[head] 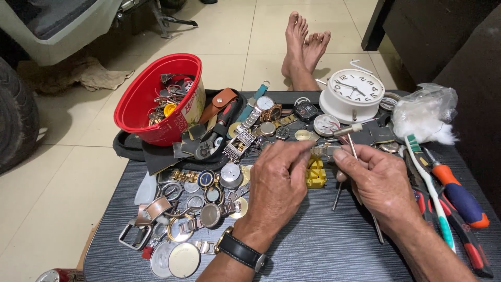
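Note:
My left hand and my right hand meet over the dark striped table, pinching a short metal watch-band piece between their fingertips. The right hand also holds a small hammer with a thin handle running down under the palm. A yellow plastic band holder sits on the table just below the band piece. A black strap watch is on my left wrist.
A tilted red bucket of parts stands back left, pliers and loose watches beside it. Watch cases and bands lie front left. A white alarm clock, cotton bag, toothbrush and screwdrivers lie right. Bare feet rest beyond.

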